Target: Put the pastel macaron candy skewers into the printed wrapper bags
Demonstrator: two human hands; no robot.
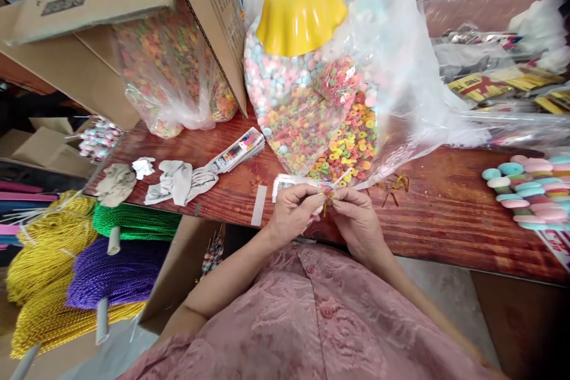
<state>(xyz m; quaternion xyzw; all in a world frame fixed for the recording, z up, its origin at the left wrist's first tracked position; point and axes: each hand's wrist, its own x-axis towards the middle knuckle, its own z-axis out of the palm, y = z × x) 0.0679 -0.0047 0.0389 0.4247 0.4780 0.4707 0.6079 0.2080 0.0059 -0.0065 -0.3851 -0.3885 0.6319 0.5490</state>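
One big clear bag (401,71), upper centre, colourful rings (356,136) showing; upturned yellow bowl (303,9) at far end. Now left hand (290,214), right hand (360,219), just below centre, fingertips pinched narrow. Loose gold ties (403,183), right of centre, untouched. Smallest: gold strip (325,208) held between both hands; fastening looks partway, finish left.

Single head-worn view, forward and down onto the nearby table (436,208)

Yellow bowl (303,9) sits upturned; cardboard box (218,18) stands left of it. Grey cloth (176,183), possibly gloves, lies crumpled on table (445,208). Green cord (142,222), purple cord (120,273), yellow cord (51,240) bunch near table edge.
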